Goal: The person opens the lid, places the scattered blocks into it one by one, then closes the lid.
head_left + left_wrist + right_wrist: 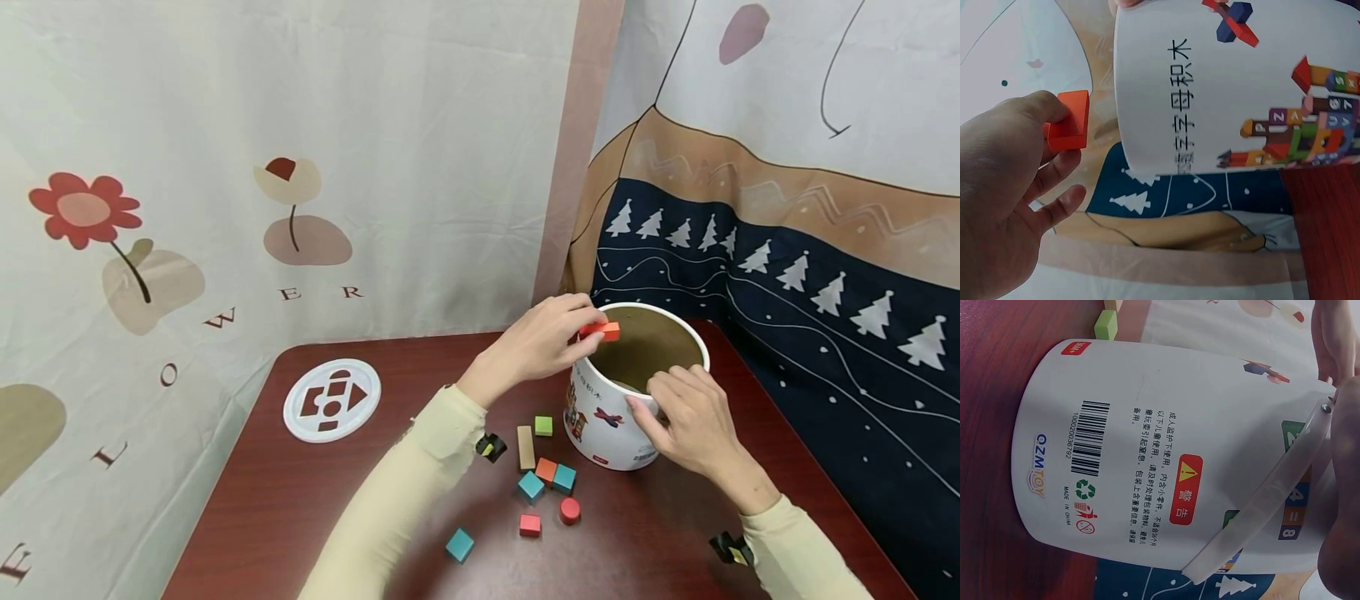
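My left hand (534,340) pinches an orange-red wooden block (611,332) between thumb and fingers, at the left rim of a white toy-block bucket (611,433). In the left wrist view the block (1071,125) is held beside the bucket's rim, with the lower fingers spread away from it. My right hand (697,421) grips the bucket's near right rim, thumb on the outside and fingers curled over the edge. The bucket stands upright and uncovered; the part of its floor behind the front wall is hidden. Its pale strap handle (1260,500) hangs against the side in the right wrist view.
Left of and in front of the bucket lie a green cube (543,426), a tan plank (526,448), a red cylinder (570,511), a red block (530,525) and several blue and orange cubes. A white lid (362,422) with shaped holes lies far left. Curtains border the table.
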A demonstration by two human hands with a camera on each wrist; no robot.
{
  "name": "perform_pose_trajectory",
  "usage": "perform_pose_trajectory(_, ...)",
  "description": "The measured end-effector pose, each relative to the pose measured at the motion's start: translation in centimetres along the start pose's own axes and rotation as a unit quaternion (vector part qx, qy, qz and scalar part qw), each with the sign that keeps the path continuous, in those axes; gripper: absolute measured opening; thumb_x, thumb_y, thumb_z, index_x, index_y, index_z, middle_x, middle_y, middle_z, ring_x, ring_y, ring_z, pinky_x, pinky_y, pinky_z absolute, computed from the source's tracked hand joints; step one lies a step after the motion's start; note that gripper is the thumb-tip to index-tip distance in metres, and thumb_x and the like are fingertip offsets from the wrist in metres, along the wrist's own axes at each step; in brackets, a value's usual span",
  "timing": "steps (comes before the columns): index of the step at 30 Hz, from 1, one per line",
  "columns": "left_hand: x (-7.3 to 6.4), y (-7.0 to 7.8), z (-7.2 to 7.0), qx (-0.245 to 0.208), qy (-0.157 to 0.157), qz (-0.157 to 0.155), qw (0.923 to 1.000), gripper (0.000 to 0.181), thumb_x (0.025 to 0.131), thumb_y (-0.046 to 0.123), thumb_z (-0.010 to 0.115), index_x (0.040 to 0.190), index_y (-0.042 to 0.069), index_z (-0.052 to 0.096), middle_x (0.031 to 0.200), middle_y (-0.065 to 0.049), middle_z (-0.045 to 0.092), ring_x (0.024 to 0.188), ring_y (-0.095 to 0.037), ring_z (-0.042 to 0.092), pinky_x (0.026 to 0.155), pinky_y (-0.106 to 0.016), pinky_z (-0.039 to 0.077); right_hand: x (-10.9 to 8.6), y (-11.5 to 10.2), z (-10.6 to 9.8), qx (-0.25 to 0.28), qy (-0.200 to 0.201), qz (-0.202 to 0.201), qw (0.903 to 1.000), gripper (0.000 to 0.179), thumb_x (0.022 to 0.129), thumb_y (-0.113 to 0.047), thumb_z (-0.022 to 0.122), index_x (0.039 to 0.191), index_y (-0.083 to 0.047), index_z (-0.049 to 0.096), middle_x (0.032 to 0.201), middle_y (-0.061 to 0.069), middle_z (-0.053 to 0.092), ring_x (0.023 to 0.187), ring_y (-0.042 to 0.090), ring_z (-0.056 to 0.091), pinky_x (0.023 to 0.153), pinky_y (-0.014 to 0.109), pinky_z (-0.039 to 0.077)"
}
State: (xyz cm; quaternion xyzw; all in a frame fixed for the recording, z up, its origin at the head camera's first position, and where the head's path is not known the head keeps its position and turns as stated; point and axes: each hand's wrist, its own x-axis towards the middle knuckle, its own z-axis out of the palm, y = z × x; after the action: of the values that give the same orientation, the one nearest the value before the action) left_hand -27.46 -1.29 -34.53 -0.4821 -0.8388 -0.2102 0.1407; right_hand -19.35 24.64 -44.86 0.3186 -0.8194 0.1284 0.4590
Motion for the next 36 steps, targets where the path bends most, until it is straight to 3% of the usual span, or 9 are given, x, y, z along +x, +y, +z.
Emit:
perform_pose_trajectory(7, 2.1, 0.3, 1.7, -0.01, -0.024, 0.002, 0.9997, 0.023, 0.113, 0.021, 0.068, 0.129, 0.01, 0.081, 0.115, -0.007, 0.076, 0.091, -0.017, 0.067, 0.083, -0.022, 0.055, 0.0, -0.1, 0.0, 0.0, -0.002, 0.001, 1.0, 0.055, 0.114, -0.046, 0.051, 0.071, -0.012, 0.049, 0.065, -0.001, 0.043, 0.064, 0.017, 0.038, 0.063, 0.036, 0.03)
perform_pose_trajectory(15, 3.3, 0.4, 3.4, 0.018, -0.049, 0.0, 0.9987, 0.025, 0.113, 0.025, 0.069, 0.132, 0.014, 0.082, 0.125, -0.003, 0.079, 0.1, -0.016, 0.071, 0.091, -0.025, 0.058, 0.0, -0.1, 0.0, 0.0, 0.003, -0.002, 1.0, 0.054, 0.114, -0.045, 0.051, 0.071, -0.012, 0.048, 0.065, -0.001, 0.041, 0.064, 0.017, 0.038, 0.063, 0.036, 0.029)
perform_pose_trajectory(27, 3.8, 0.8, 4.1, 0.042, -0.064, -0.003, 0.9971, 0.028, 0.114, 0.025, 0.067, 0.137, 0.017, 0.08, 0.132, 0.0, 0.08, 0.109, -0.014, 0.073, 0.09, -0.028, 0.056, 0.1, 0.0, 0.1, -0.001, 0.012, -0.01, 0.9999, 0.054, 0.114, -0.043, 0.053, 0.071, -0.012, 0.046, 0.065, -0.001, 0.04, 0.063, 0.018, 0.037, 0.063, 0.036, 0.029)
perform_pose_trajectory(36, 3.4, 0.5, 4.1, 0.064, -0.065, -0.016, 0.9957, 0.041, 0.115, 0.036, 0.065, 0.153, 0.02, 0.07, 0.154, -0.002, 0.072, 0.139, -0.02, 0.069, 0.114, -0.036, 0.056, 0.0, 0.1, 0.1, -0.002, 0.011, -0.011, 0.9999, 0.054, 0.114, -0.044, 0.053, 0.071, -0.012, 0.047, 0.065, -0.001, 0.041, 0.063, 0.018, 0.038, 0.063, 0.037, 0.03)
